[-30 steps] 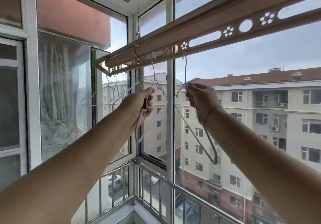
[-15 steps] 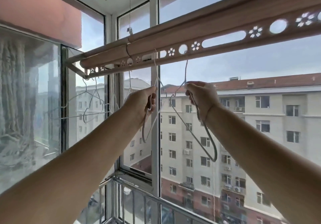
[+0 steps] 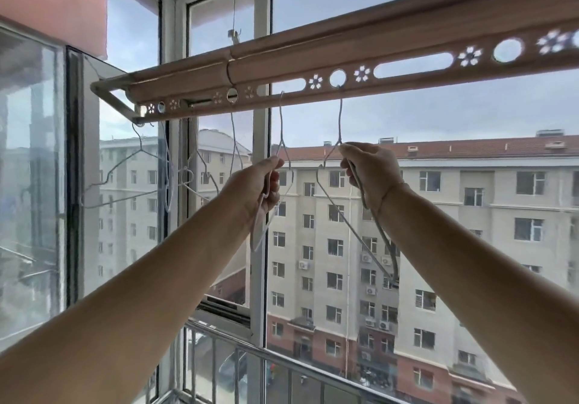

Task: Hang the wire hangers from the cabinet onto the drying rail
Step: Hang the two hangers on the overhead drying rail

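The right hanger (image 3: 340,115) has reached the rail (image 3: 407,43) since a moment ago.
It hangs straight down, seemingly hooked. My right hand (image 3: 372,171) pinches its neck just below, and my left hand (image 3: 260,181) grips the left hanger (image 3: 279,128), its hook at the rail directly above.

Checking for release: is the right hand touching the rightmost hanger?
Touching. Head view shows the right hand gripping the rightmost hanger just below its neck.
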`<state>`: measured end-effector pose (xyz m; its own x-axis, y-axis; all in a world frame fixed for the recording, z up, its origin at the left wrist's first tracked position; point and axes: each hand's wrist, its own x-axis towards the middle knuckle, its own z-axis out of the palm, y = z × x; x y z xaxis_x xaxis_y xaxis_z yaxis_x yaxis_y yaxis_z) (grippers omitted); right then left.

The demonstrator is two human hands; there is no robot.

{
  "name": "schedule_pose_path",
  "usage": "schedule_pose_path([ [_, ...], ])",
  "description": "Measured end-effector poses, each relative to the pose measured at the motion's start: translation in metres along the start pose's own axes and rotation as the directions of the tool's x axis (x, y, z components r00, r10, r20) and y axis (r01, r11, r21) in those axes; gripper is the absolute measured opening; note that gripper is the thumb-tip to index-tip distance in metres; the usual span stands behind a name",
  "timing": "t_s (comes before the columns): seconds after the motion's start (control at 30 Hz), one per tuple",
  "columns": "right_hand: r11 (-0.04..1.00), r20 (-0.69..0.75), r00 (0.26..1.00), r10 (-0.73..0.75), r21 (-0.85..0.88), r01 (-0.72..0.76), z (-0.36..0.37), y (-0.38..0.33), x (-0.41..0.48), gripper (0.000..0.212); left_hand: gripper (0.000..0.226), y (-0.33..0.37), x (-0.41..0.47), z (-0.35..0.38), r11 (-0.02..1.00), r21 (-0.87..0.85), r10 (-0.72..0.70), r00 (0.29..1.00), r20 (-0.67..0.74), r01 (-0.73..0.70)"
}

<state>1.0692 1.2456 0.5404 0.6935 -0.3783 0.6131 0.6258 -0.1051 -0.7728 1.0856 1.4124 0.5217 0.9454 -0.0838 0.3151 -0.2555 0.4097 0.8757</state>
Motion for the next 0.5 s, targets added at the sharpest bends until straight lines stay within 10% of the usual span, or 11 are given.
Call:
schedule_pose_path([
  [0.5,0.994,-0.022,0.995,0.101,0.052,-0.099,-0.043,0.05,-0.046,0.014,0.023,-0.068,-0.033,-0.059,0.996,-0.084,-0.023,0.999,-0.045,0.019],
])
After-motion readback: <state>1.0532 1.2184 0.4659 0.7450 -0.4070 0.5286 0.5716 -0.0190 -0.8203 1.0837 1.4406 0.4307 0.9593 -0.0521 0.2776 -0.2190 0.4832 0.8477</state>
